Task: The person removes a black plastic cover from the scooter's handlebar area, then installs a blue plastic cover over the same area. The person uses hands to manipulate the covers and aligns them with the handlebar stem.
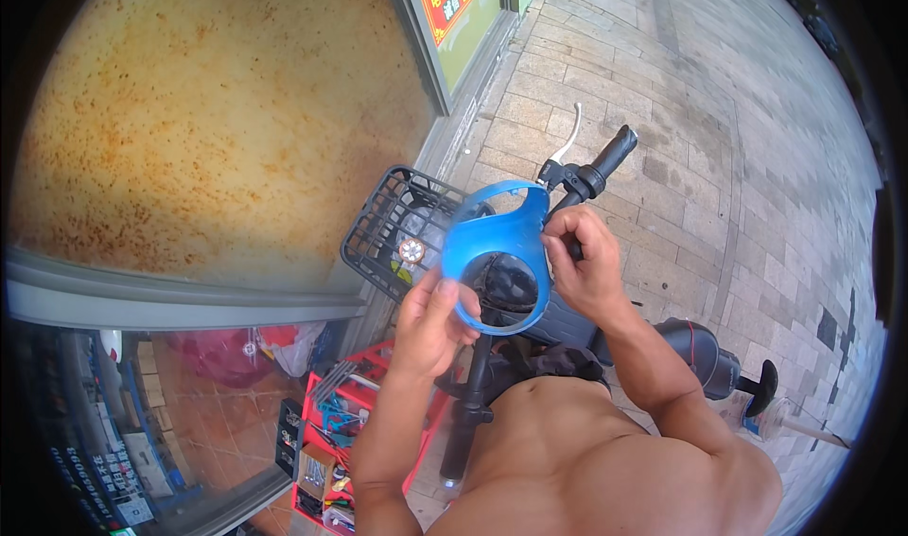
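Note:
A blue plastic shell with a large round opening and an arched upper rim (511, 235) is held in front of me, above an electric bike's handlebar. My left hand (427, 333) is closed on its lower left edge, thumb on the outside. At the shell's right edge, my right hand (588, 266) has its fingers curled in a pinch; whether anything small is between them is hidden. Through the opening a dark rounded part of the bike (511, 285) shows. Just beyond my right hand are the black handlebar grip (613, 158) and a silver brake lever (571, 131).
A black basket (364, 228) with small items is at the bike's front. Beside my left arm lies a red toolbox (312, 474) full of tools. Stained glass panels (227, 120) stand at left. The other grip (457, 451) points toward me. Paving (690, 195) stretches right.

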Available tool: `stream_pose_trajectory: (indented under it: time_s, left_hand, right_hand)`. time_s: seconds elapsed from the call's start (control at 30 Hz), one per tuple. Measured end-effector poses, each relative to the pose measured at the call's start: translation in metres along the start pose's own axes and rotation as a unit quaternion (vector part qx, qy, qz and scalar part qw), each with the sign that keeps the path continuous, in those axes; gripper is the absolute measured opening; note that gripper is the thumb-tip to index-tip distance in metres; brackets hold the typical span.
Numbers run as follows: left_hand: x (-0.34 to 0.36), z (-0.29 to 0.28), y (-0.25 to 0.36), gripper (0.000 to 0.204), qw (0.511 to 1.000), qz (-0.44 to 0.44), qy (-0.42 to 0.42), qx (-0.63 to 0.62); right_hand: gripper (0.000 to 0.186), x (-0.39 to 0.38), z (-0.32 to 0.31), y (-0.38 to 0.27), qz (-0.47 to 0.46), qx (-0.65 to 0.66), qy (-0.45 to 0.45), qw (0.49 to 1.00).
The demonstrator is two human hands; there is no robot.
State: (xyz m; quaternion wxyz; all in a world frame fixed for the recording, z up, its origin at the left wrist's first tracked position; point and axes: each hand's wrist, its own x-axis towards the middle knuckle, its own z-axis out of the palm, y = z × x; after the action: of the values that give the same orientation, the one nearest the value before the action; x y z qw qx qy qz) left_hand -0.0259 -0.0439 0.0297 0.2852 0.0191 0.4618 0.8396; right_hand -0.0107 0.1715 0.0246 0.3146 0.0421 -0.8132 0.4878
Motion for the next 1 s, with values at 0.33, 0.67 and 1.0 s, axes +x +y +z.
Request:
stream_pose_trajectory:
  time_s: [0.33, 0.67, 1.0]
  left_hand:
    - [0.010, -0.041, 0.009, 0.043, 0.949, 0.195, 0.184, 0.165]
    - [0.008, -0.069, -0.017, 0.065, 0.763, 0.280, 0.092, 0.575]
    - [0.031, -0.070, -0.029, 0.057, 0.747, 0.252, -0.023, 0.615]
  right_hand:
    - [0.010, -0.030, -0.042, 0.036, 0.223, 0.095, 0.061, 0.968]
    - [0.061, -0.062, -0.040, 0.030, 0.256, 0.166, -0.121, 0.945]
    - [0.100, -0.052, -0.012, 0.013, 0.109, -0.109, -0.245, 0.957]
